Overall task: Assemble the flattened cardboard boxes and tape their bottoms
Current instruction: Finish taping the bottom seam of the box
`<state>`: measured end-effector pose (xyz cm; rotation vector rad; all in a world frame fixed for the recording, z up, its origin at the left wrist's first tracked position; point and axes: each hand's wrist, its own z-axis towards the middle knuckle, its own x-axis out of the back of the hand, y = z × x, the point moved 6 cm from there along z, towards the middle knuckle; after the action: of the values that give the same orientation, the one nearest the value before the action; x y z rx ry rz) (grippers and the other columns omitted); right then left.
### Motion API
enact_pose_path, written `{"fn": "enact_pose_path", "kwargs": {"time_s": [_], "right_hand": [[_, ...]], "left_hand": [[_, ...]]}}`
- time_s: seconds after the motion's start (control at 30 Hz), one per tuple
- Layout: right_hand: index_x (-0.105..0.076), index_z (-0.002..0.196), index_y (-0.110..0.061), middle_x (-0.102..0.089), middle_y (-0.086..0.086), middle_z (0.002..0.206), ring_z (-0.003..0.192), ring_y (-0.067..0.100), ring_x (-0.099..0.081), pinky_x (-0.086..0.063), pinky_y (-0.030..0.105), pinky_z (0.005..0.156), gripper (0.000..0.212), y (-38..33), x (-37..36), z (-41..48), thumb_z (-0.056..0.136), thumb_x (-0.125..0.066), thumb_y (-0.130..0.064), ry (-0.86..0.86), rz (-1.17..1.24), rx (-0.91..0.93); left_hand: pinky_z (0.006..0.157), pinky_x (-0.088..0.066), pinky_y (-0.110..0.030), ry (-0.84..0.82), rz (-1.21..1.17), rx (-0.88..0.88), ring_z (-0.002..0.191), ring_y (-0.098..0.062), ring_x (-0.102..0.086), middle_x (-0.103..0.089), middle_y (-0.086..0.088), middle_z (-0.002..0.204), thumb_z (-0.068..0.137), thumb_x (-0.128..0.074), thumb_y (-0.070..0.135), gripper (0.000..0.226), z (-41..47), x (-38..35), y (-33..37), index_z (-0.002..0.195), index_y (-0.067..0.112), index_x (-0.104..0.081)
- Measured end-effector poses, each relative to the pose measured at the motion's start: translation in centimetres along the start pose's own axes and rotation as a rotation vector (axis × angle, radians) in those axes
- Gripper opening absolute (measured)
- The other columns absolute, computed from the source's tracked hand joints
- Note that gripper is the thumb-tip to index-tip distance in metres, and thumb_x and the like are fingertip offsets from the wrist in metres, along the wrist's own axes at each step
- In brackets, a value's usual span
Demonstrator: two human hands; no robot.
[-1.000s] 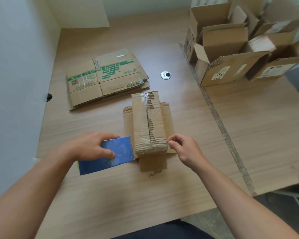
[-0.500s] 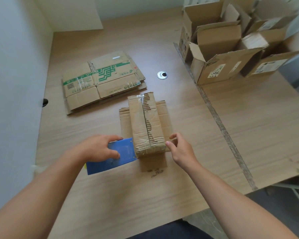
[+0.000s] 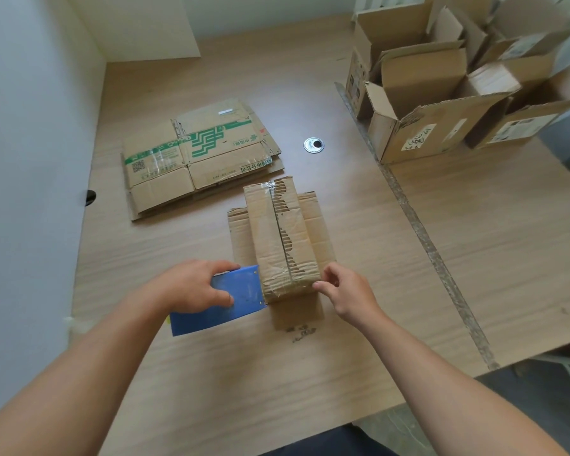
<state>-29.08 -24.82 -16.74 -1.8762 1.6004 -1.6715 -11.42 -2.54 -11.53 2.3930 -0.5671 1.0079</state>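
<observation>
Cardboard box (image 3: 282, 238) sits upside down near the middle of the desk (image 3: 474, 258), its closed bottom facing up and its loose flaps splayed flat on the wood around it. A strip of clear tape (image 3: 278, 286) runs along the centre seam and wraps over the near end, wrinkled where it folds down.

Both hands meet at that near end, one on each side. The left hand (image 3: 191, 284) grips a blue tape dispenser (image 3: 241, 297), thumb along its far edge and fingers curled over the flat blue plate. The edge of the dispenser touches the box's near left corner. The right hand (image 3: 346, 294) has its fingers curled, with thumb and forefinger pinched at the box's near right corner. Whether they hold tape or only cardboard there, I cannot tell.

Beyond the left hand, a stack of flattened boxes (image 3: 198, 156) with green print lies flat on the desk, well apart from the box. A round metal grommet (image 3: 314, 145) is set into the desk just right of that stack. Several assembled boxes (image 3: 431, 103) stand open-topped at the far right.
</observation>
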Motion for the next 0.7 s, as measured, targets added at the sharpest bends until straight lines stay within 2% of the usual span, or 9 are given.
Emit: {"fn": "enact_pose_path", "kwargs": {"time_s": [0.1, 0.17, 0.27, 0.4, 0.53, 0.6, 0.67, 0.7], "right_hand": [[-0.058, 0.075, -0.021, -0.059, -0.005, 0.072, 0.070, 0.011, -0.051, -0.039, 0.023, 0.065, 0.021, 0.8, 0.5, 0.9, 0.090, -0.072, -0.019, -0.146, 0.286, -0.017], [-0.062, 0.077, -0.020, -0.064, 0.000, 0.078, 0.077, 0.012, -0.056, -0.042, 0.020, 0.064, 0.017, 1.4, 0.7, 1.3, 0.093, -0.068, -0.018, -0.170, 0.349, -0.062], [-0.062, 0.075, -0.022, -0.062, -0.004, 0.074, 0.070, 0.012, -0.054, -0.039, 0.025, 0.063, 0.019, 1.6, 1.0, 2.1, 0.094, -0.067, -0.022, -0.058, 0.189, -0.043], [-0.056, 0.088, -0.021, -0.057, -0.003, 0.088, 0.079, 0.012, -0.054, -0.035, 0.026, 0.069, 0.012, 0.2, 1.4, 1.9, 0.093, -0.066, -0.025, 0.167, 0.063, -0.008], [-0.059, 0.086, -0.021, -0.062, -0.005, 0.082, 0.080, 0.017, -0.056, -0.035, 0.026, 0.070, 0.010, -0.9, 0.9, 1.2, 0.095, -0.060, -0.015, 0.203, 0.073, 0.055], [-0.068, 0.092, -0.023, -0.066, -0.010, 0.083, 0.082, 0.012, -0.061, -0.041, 0.019, 0.071, 0.011, -0.9, 0.9, 0.9, 0.095, -0.061, -0.016, 0.224, 0.146, 0.058], [-0.074, 0.105, -0.021, -0.070, -0.010, 0.094, 0.087, 0.007, -0.065, -0.043, 0.007, 0.076, 0.015, -0.7, 0.6, 0.8, 0.093, -0.067, -0.017, 0.218, 0.227, 0.060], [-0.073, 0.113, -0.020, -0.071, -0.009, 0.101, 0.091, 0.005, -0.066, -0.044, 0.006, 0.080, 0.022, -0.7, 0.2, 0.9, 0.091, -0.070, -0.016, 0.196, 0.265, 0.063]], "left_hand": [[0.073, -0.042, -0.028, -0.005, -0.006, 0.003, 0.095, -0.013, -0.054, -0.057, 0.012, 0.110, 0.076, -0.069, 0.052, 0.068, 0.3, -0.1, -0.2, 0.138, 0.053, -0.043], [0.074, -0.042, -0.028, -0.017, -0.023, 0.002, 0.098, -0.014, -0.055, -0.059, 0.010, 0.116, 0.076, -0.069, 0.052, 0.068, 0.5, -0.3, -0.3, 0.139, 0.054, -0.043], [0.069, -0.040, -0.024, -0.023, -0.043, -0.002, 0.098, -0.015, -0.055, -0.060, 0.009, 0.118, 0.078, -0.070, 0.051, 0.066, 0.7, -0.6, -0.3, 0.138, 0.054, -0.043], [0.065, -0.036, -0.018, -0.021, -0.058, -0.008, 0.096, -0.013, -0.054, -0.059, 0.010, 0.116, 0.079, -0.070, 0.050, 0.065, 0.9, -0.6, -0.4, 0.138, 0.055, -0.043], [0.064, -0.035, -0.017, -0.043, -0.099, -0.004, 0.090, -0.006, -0.052, -0.056, 0.013, 0.113, 0.079, -0.070, 0.049, 0.063, 0.9, -0.5, -0.4, 0.136, 0.056, -0.043], [0.065, -0.035, -0.018, -0.054, -0.117, -0.008, 0.089, -0.003, -0.052, -0.056, 0.015, 0.113, 0.077, -0.069, 0.051, 0.064, 0.9, -0.6, -0.4, 0.135, 0.056, -0.043], [0.066, -0.037, -0.019, -0.068, -0.151, -0.006, 0.092, -0.005, -0.054, -0.057, 0.014, 0.114, 0.071, -0.066, 0.055, 0.069, 0.9, -0.8, -0.4, 0.136, 0.057, -0.043], [0.067, -0.037, -0.019, -0.074, -0.165, -0.003, 0.094, -0.007, -0.054, -0.057, 0.014, 0.115, 0.068, -0.064, 0.057, 0.072, 1.0, -0.8, -0.4, 0.136, 0.057, -0.043]]}}
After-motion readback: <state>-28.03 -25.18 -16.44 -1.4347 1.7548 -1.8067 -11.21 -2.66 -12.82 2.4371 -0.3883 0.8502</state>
